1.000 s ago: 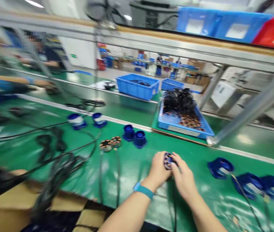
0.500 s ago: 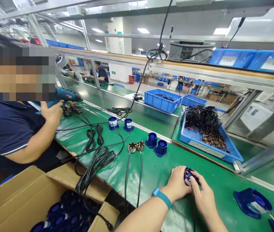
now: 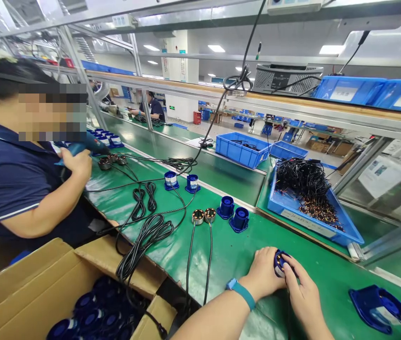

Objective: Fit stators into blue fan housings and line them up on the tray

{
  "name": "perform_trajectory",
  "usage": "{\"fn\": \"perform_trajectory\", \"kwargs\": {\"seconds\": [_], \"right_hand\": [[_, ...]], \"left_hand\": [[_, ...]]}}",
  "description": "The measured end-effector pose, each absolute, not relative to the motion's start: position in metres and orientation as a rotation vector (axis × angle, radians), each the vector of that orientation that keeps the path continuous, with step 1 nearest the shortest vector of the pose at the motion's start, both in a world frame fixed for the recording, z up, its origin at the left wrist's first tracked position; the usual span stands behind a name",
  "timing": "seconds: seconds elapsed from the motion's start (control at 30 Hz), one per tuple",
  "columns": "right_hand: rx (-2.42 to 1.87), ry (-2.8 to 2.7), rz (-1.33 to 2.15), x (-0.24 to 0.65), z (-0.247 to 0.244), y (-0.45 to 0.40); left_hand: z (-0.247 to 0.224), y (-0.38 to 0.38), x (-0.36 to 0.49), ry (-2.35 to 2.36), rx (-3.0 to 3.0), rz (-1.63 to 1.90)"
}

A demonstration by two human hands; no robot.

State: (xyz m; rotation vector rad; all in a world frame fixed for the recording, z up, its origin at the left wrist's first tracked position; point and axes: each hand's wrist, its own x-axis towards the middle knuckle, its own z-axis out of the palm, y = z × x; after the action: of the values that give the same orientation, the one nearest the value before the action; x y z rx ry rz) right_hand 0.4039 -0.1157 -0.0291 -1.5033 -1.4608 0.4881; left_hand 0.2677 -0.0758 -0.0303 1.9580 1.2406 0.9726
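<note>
Both hands meet around a small dark blue round motor housing [image 3: 278, 262] with copper-coloured parts showing at its open face. My left hand [image 3: 264, 273], with a teal band at the wrist, wraps it from the left. From the right, my right hand [image 3: 301, 288] grips it, its thumb pressed at the face. A dark cable runs down below the hands. Two ring-shaped copper-wound stators [image 3: 198, 216] with black cables lie left of my hands. Behind them stand two blue housings [image 3: 238, 219]. A larger-looking blue housing [image 3: 379, 309] with a white label lies at the right.
A blue tray [image 3: 310, 219] of black cables and copper-ended parts sits behind my hands. Coiled black cables [image 3: 147, 241] lie on the green bench [image 3: 229, 264]. At left, a co-worker's hand [image 3: 78, 163] holds a heat gun [image 3: 92, 143]. A cardboard box [image 3: 20, 302] contains blue housings.
The view has shifted slightly left. My hands keep hold of the housing in nearly the same pose. The co-worker's head has moved back and the heat gun now tips downward.
</note>
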Motion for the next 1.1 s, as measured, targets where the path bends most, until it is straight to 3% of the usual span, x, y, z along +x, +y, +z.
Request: {"fn": "perform_trajectory", "kwargs": {"seconds": [0.77,0.93,1.1], "right_hand": [[-1.536,-1.428,0.448,0.419,-0.040,-0.116],[-1.489,-1.504,0.423,0.426,-0.044,-0.132],[-1.537,-1.631,0.477,0.420,-0.038,-0.137]], "left_hand": [[-0.018,-0.088,0.261,1.207,1.843,0.938],[-0.006,-0.128,0.253,1.373,1.614,0.989],[-0.010,-0.202,0.217,0.997,1.420,0.920]]}}
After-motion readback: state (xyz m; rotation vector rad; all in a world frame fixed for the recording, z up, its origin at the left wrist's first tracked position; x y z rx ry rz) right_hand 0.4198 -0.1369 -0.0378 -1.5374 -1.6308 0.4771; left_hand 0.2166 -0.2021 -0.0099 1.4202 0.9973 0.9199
